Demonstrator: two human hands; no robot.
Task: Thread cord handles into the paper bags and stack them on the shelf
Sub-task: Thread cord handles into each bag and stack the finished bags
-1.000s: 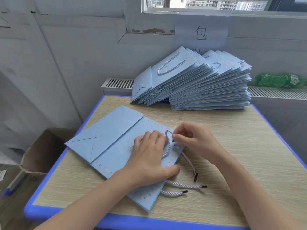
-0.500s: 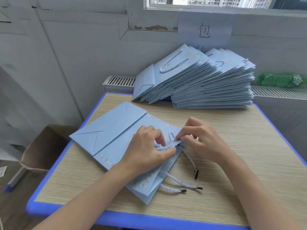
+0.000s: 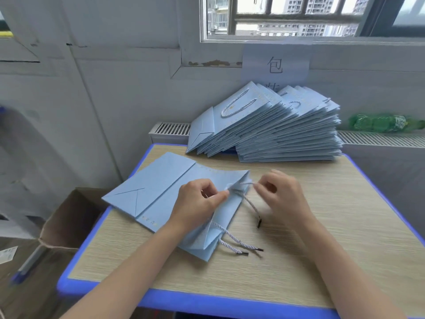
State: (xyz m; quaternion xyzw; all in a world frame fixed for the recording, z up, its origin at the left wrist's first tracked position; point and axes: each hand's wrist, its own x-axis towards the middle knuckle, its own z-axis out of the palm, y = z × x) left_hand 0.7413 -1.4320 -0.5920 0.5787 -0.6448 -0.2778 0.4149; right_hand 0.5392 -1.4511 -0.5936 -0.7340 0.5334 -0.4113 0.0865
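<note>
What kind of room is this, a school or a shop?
Probably a small packing workroom, not a shop: a big stack of blue paper bags sits on a plain desk under a handwritten wall sign.

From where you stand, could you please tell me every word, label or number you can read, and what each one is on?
"包": on the pale paper sign taped to the wall under the window.
A second character below it: cut off by the stack of blue bags, unreadable.
Green bottle label on the radiator ledge: too blurred to read.
Gold print on the flat blue bag: too small to read.
</note>
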